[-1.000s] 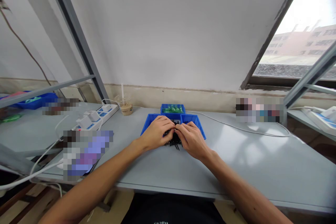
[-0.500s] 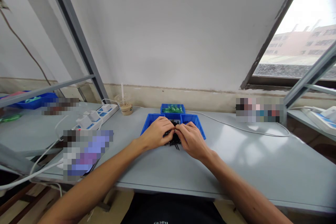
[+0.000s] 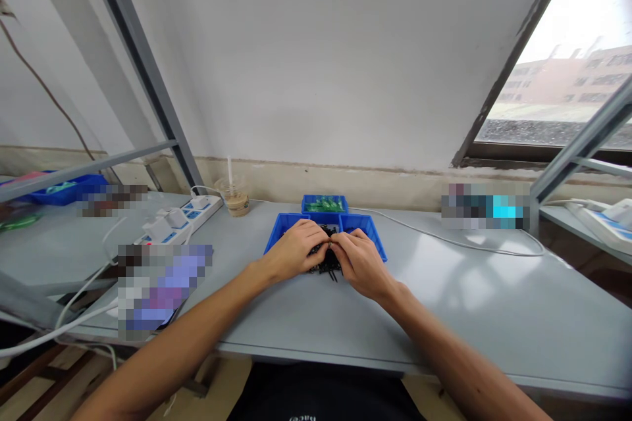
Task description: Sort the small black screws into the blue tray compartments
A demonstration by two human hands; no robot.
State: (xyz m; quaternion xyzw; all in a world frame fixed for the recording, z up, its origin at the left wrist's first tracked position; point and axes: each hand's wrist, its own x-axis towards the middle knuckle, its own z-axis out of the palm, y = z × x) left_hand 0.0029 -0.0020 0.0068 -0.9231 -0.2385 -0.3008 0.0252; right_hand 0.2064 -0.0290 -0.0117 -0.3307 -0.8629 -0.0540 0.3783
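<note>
My left hand (image 3: 302,250) and my right hand (image 3: 360,262) meet at the fingertips over a pile of small black pieces (image 3: 330,268). Both hands are closed in a pinch around something tiny that I cannot make out. Under and behind the left hand is a blue bin (image 3: 278,230); a second blue bin (image 3: 376,237) lies partly behind the right hand. Farther back, a smaller blue bin (image 3: 324,216) holds green pieces (image 3: 324,202). The hands hide part of the black pile and the insides of the front bins.
On the left of the grey table (image 3: 444,322) lie a power strip (image 3: 200,214) with plugs, a plastic cup (image 3: 237,200) with a straw, and a blurred phone-like object (image 3: 170,289). A white cable (image 3: 444,239) runs along the right. Metal posts (image 3: 148,72) frame the table.
My hands stay in nearly the same place, fingertips still together. The blurred patch at the back right shows different colours.
</note>
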